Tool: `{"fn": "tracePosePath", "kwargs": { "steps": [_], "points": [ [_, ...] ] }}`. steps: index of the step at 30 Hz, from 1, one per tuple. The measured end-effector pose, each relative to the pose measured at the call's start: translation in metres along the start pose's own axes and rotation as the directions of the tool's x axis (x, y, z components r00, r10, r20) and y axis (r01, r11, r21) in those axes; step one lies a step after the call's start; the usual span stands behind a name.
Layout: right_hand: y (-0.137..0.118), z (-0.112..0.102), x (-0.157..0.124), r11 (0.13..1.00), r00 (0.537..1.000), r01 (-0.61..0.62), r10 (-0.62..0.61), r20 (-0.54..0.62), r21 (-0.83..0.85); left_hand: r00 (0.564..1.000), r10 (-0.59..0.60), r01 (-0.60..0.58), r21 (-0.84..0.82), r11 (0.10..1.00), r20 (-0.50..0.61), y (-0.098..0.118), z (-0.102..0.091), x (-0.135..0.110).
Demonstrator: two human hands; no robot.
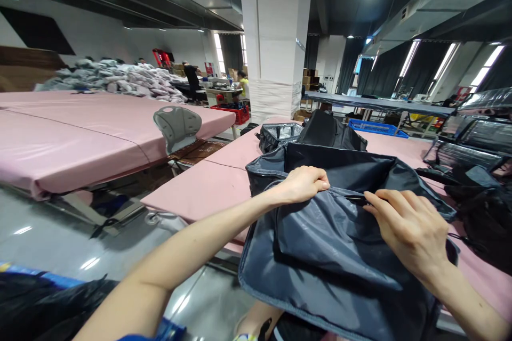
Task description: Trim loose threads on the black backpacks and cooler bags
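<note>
A large dark grey fabric bag (340, 298) lies open at the near edge of the pink-covered table, its flap hanging towards me. On the flap is a loose pocket (320, 229) of thin grey lining. My left hand (304, 184) pinches the top edge of this pocket, fingers closed on the cloth. My right hand (408, 224) is closed at the same edge farther right, thumb and fingers beside a narrow dark opening. Whether it grips a zipper pull there is hidden. The bag's inside shows behind both hands.
More bags, one silver-lined (280, 133), stand behind on the pink table (216, 181). Dark bags (480, 213) are piled on the right. A grey chair (178, 128) stands left, beside another pink table (80, 138). A white pillar (276, 37) rises behind; people work farther back.
</note>
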State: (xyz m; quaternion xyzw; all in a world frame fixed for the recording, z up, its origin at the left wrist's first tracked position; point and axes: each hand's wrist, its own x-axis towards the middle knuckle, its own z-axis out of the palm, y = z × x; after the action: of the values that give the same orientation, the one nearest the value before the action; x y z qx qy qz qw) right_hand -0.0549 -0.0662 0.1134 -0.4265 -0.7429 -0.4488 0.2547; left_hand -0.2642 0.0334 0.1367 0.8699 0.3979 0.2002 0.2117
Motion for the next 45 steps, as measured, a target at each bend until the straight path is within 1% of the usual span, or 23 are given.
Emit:
{"fn": "tracePosePath", "kwargs": {
  "steps": [4,9,15,21,28,31,33,35,37,38,39,41,43,45],
  "points": [
    [0.002,0.003,-0.001,1.0,1.0,0.013,-0.013,-0.001,0.005,1.0,0.001,-0.001,-0.014,1.0,-0.001,0.0,0.0,0.0],
    [0.004,0.002,-0.004,0.996,0.997,-0.07,0.072,-0.023,0.063,1.0,0.007,-0.007,-0.019,1.0,-0.003,-0.002,0.001,0.001],
    [0.0,0.003,0.002,1.0,1.0,0.003,-0.003,-0.016,0.012,1.0,0.005,-0.005,-0.008,1.0,-0.013,-0.002,0.001,0.001],
    [0.0,0.004,0.0,0.988,0.996,-0.085,0.084,0.011,0.13,1.0,0.018,-0.018,-0.011,1.0,-0.003,-0.002,0.001,0.002],
    [-0.007,0.012,0.01,0.994,0.999,-0.04,0.038,0.023,0.103,1.0,0.016,-0.016,0.001,1.0,-0.005,-0.002,0.001,0.001],
    [-0.004,0.014,0.01,0.974,0.995,-0.105,0.103,0.021,0.203,1.0,0.014,-0.014,0.014,1.0,0.0,-0.001,0.001,0.0],
    [0.002,0.014,0.002,0.943,0.983,-0.181,0.18,0.027,0.279,0.999,0.046,-0.045,0.061,0.997,-0.011,-0.001,0.003,-0.003],
    [0.008,0.01,-0.01,0.93,0.974,-0.222,0.224,0.027,0.292,0.989,0.143,-0.135,0.15,0.979,-0.043,0.001,0.008,-0.007],
    [0.011,0.005,-0.022,0.943,0.974,-0.223,0.226,0.017,0.246,0.962,0.264,-0.241,0.243,0.94,-0.067,0.004,0.013,-0.01],
    [0.01,0.002,-0.027,0.952,0.976,-0.214,0.217,0.012,0.219,0.95,0.305,-0.275,0.274,0.922,-0.072,0.007,0.016,-0.01],
    [0.009,-0.001,-0.031,0.959,0.979,-0.204,0.206,0.009,0.196,0.945,0.319,-0.287,0.286,0.914,-0.074,0.009,0.017,-0.01],
    [0.006,-0.006,-0.034,0.968,0.981,-0.192,0.194,0.002,0.162,0.96,0.275,-0.253,0.241,0.937,-0.058,0.013,0.018,-0.008],
    [0.002,-0.009,-0.033,0.97,0.981,-0.191,0.194,-0.003,0.148,0.983,0.181,-0.179,0.116,0.977,-0.01,0.015,0.015,-0.003],
    [0.0,-0.01,-0.03,0.97,0.979,-0.201,0.203,-0.001,0.139,0.992,0.112,-0.112,-0.011,0.994,0.061,0.014,0.011,0.003]
  ]
}}
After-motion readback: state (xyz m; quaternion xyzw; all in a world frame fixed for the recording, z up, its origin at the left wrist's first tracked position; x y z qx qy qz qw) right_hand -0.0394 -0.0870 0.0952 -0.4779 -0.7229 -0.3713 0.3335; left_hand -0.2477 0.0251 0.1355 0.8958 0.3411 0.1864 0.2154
